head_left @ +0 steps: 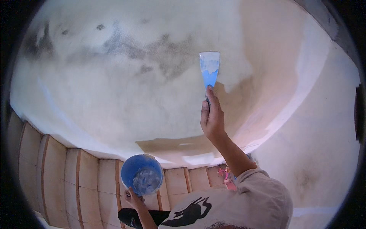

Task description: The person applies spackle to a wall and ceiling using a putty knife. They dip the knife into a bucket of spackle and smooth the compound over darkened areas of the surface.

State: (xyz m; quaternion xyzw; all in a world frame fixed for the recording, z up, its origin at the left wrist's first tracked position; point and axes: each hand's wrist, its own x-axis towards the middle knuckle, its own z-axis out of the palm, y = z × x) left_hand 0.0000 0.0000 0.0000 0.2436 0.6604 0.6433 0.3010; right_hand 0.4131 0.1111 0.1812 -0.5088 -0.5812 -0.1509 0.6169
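Observation:
My right hand (213, 116) is closed around the handle of a putty knife (210, 68), raised in front of the wall. Its broad blade points up and looks blue with a pale smear of filler over the upper part. I cannot tell whether the blade touches the wall. Low on the left, my left hand (134, 198) grips the near rim of a blue bucket (142, 168). Greyish-white residue coats the bucket's inside and bottom. The wall (152, 103) is pale, with dark stained patches at the upper left and middle.
Tiled stairs (88, 171) with brown edges run along the foot of the wall. A pink object (230, 184) lies on the steps below my right arm. Another pale wall surface (305, 152) stands at the right. A dark shoe or trouser leg (139, 217) shows beside my left forearm.

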